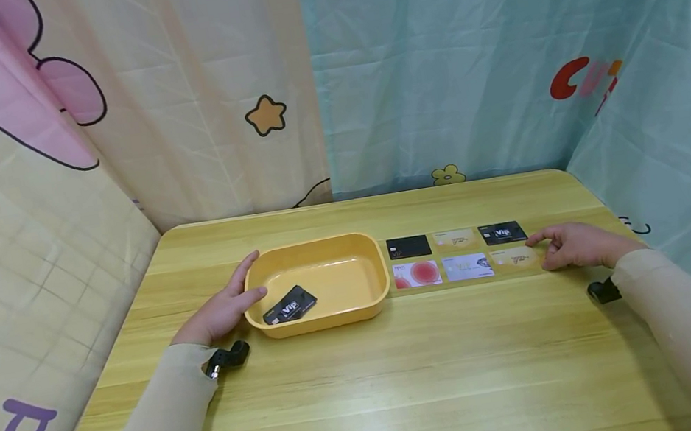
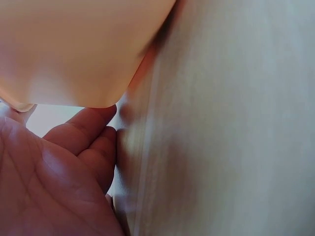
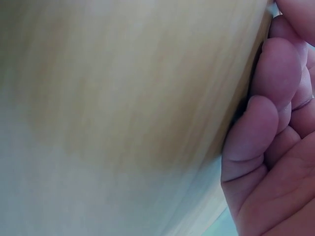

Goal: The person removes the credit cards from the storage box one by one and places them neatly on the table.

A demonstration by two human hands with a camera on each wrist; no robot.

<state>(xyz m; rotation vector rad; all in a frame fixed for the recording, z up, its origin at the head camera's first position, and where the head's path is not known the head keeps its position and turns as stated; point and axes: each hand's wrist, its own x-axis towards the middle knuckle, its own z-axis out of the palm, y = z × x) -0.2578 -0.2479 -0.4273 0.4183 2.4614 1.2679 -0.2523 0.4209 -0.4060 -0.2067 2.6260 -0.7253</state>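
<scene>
My left hand [image 1: 219,315] holds the left side of a yellow plastic basin [image 1: 324,320], its thumb over the rim and its fingers outside. In the left wrist view, fingers [image 2: 86,128] touch the basin's underside near the tabletop. Inside the basin lies a black VIP card [image 1: 292,304], partly covering another dark card. My right hand [image 1: 581,245] rests at the right end of two rows of cards. Its index fingertip touches near the upper right corner of a gold card [image 1: 513,259], with the thumb beside that card's right edge. In the right wrist view, the other fingers [image 3: 251,128] are loosely bent against the table.
The upper row has a black card [image 1: 409,247], a gold card [image 1: 454,239] and a black VIP card [image 1: 502,233]. Below lie a pink-and-white card [image 1: 417,274] and a silvery card [image 1: 468,266]. Curtains [image 1: 430,61] hang behind the wooden table [image 1: 411,384].
</scene>
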